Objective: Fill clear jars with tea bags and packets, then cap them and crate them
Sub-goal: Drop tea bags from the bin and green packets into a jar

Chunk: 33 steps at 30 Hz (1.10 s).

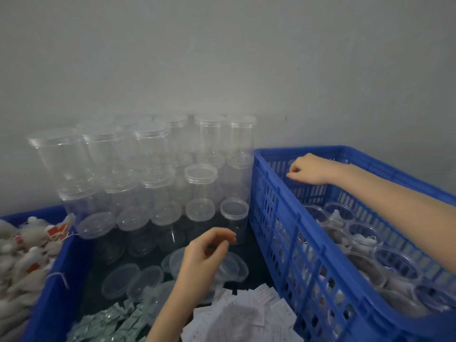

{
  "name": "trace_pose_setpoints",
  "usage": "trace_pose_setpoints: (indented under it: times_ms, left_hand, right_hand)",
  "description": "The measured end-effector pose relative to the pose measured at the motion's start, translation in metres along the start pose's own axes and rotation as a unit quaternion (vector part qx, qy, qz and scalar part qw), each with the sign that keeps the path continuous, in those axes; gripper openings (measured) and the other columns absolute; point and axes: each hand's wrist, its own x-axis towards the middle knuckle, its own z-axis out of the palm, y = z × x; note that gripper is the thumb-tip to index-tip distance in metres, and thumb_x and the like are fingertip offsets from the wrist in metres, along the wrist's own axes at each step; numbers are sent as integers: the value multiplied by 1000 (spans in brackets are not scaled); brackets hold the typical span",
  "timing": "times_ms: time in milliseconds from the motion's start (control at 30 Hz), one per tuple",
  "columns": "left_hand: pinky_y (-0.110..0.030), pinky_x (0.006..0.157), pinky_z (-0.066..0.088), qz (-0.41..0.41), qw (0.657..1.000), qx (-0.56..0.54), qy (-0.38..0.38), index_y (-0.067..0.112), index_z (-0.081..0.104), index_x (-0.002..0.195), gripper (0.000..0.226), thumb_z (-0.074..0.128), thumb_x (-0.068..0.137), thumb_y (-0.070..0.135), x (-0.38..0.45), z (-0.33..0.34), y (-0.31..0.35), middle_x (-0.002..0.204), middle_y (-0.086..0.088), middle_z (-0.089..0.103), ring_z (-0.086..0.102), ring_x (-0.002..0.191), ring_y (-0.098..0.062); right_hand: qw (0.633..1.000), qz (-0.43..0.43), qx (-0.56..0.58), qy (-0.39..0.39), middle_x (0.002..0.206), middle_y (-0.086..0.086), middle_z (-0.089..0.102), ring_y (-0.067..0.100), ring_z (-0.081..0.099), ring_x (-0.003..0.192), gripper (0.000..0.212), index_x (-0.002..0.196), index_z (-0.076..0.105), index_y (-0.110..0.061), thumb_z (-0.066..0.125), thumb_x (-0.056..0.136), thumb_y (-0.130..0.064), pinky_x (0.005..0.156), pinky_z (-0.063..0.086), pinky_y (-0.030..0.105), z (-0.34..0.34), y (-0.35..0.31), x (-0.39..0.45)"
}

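Grey wall behind dark tabletop (pixel 249 262). Left hand (pixel 202 257) hovers w/ fingers loosely curled, gripping nothing, just left of blue crate (pixel 276 218), over loose lids (pixel 133 280), prob. reaching for one. Right hand (pixel 306 170), curled, holds nothing, above crate's filled jars (pixel 394 265). Empty jars (pixel 201 191) stacked left of crate.

A dark work surface (pixel 98 299) fills the lower centre of the frame. On it stand stacked clear plastic jars (pixel 158 169), loose clear round lids (pixel 121 280), green foil packets (pixel 108 324) and white paper packets (pixel 246 314).
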Motion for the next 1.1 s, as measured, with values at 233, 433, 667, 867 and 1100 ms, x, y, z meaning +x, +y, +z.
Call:
trace_pose_setpoints:
  times_ms: [233,433,667,867,1100]
  left_hand:
    - [-24,81,52,4,999,22,28,23,70,91,26,55,93,2,-25,-26,5,92,13,71,65,88,-5]
    - [-23,82,52,4,999,29,46,23,70,92,25,55,93,2,-35,-44,-1,92,11,71,65,93,-7]
    - [-23,81,50,-9,997,13,78,22,69,89,26,56,93,0,-36,-56,-9,90,8,72,65,92,-9]
    - [-16,74,47,-11,996,40,75,27,68,87,31,55,92,0,-39,-69,-18,89,14,71,64,90,-3]
    - [-16,74,47,-16,995,60,72,32,68,85,33,56,92,1,-43,-72,-24,89,18,70,63,86,1]
  right_hand:
    - [956,-32,259,136,103,20,71,35,70,90,19,102,67,0,56,95,-14,85,58,46,-37,-92,-7]
    - [938,53,341,35,118,17,57,27,55,103,62,130,51,7,76,86,-30,83,48,34,-2,-151,17]
    - [883,75,455,81,162,17,22,32,29,146,127,156,1,1,87,73,-40,114,31,36,78,-187,49]
    - [850,67,502,147,160,14,30,31,32,146,118,156,15,-4,88,71,-40,117,31,40,120,-206,62]
    - [811,64,540,215,153,9,42,28,40,140,99,153,31,-10,87,74,-32,112,36,40,134,-210,68]
